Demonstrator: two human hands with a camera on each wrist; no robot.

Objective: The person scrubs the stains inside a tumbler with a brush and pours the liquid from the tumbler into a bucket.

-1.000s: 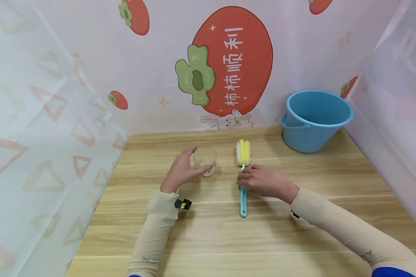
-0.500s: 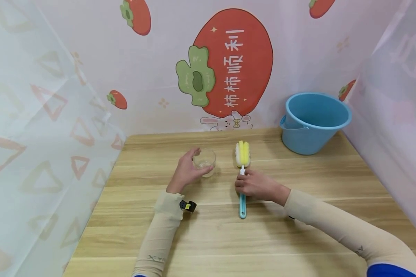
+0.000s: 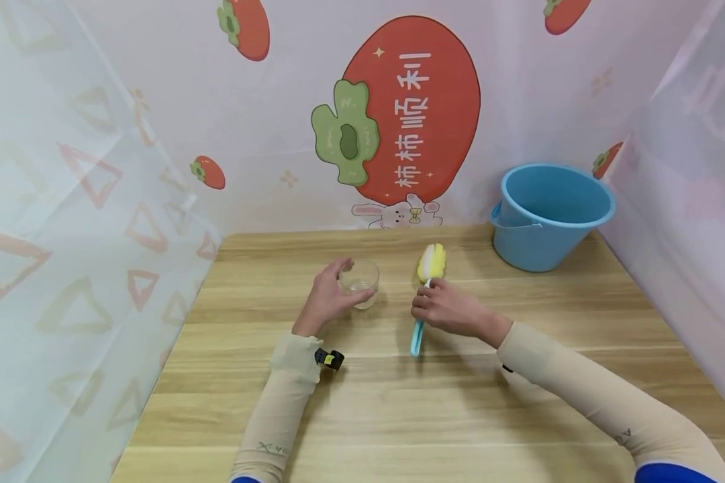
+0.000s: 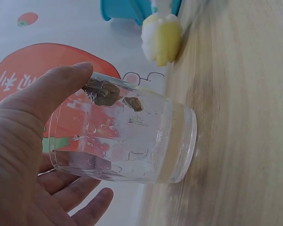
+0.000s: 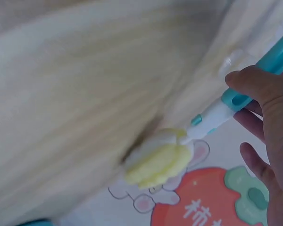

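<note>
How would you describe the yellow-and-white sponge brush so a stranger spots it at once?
In the head view, find the big blue plastic bucket at the back right of the wood-grain table. To its left, the right hand holds the sponge brush. Its yellow-and-white tip and blue-and-white handle set it apart from the round clear cup in the left hand.

I have the glass (image 4: 141,141) upright on the bench (image 3: 368,416), with the left fingers (image 4: 75,194) around it. To its right, the brush (image 3: 431,263) lies within the right fingers (image 3: 424,305), its head toward the backdrop (image 3: 266,127) behind, and I see the bucket (image 3: 534,245) on the bench farther back and right of the brush.
</note>
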